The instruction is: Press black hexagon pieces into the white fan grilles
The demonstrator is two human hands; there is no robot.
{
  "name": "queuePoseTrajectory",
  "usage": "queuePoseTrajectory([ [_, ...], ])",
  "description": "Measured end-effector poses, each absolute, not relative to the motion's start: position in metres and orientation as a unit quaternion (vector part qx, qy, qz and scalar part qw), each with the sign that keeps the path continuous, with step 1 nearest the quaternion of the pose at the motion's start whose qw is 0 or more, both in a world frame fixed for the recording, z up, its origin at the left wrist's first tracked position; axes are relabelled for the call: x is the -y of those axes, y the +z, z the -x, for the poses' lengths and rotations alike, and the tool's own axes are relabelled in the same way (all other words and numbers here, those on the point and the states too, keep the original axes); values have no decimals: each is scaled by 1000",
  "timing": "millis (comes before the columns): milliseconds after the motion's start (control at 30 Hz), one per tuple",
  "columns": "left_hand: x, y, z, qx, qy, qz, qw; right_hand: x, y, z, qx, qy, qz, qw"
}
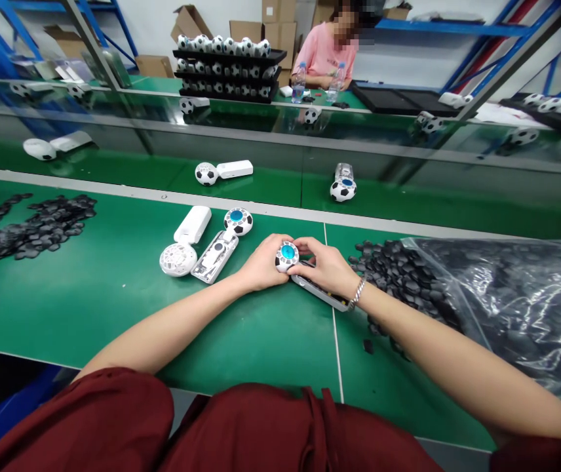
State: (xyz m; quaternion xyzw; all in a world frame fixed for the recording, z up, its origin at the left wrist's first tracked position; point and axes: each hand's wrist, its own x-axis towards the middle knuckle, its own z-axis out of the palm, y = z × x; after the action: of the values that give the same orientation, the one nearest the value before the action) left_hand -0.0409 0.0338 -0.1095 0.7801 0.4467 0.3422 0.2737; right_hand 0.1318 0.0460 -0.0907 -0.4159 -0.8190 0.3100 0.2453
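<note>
Both hands are closed around a football-patterned casing (288,256) with a blue disc in its round head and an open grey-white handle that reaches down to the right. My left hand (267,263) grips the round head from the left. On the other side my right hand (327,265) has thumb and fingers at the head's edge, above the handle; a small piece between them cannot be made out. To the left lie a casing with a blank round head (177,260) and an open casing with a blue disc (216,255).
Black pieces lie heaped at the left (39,226) and at the right, beside a clear plastic bag (521,301). Behind a pale rail, football casings (206,174) rest on a green belt. Stacked black trays (226,69) and a person in pink (327,52) are across.
</note>
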Motion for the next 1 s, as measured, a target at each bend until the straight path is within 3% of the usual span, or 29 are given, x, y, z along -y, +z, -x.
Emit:
queuePoseTrajectory([
  [467, -36, -113, 39, -498, 367, -748, 241, -53, -94, -123, 790, 359, 413, 277],
  [800, -34, -101, 60, -380, 228, -861, 249, -36, -90, -132, 840, 324, 385, 205],
  [1000, -21, -103, 45, -454, 263, -821, 224, -29, -90, -139, 829, 359, 381, 195],
])
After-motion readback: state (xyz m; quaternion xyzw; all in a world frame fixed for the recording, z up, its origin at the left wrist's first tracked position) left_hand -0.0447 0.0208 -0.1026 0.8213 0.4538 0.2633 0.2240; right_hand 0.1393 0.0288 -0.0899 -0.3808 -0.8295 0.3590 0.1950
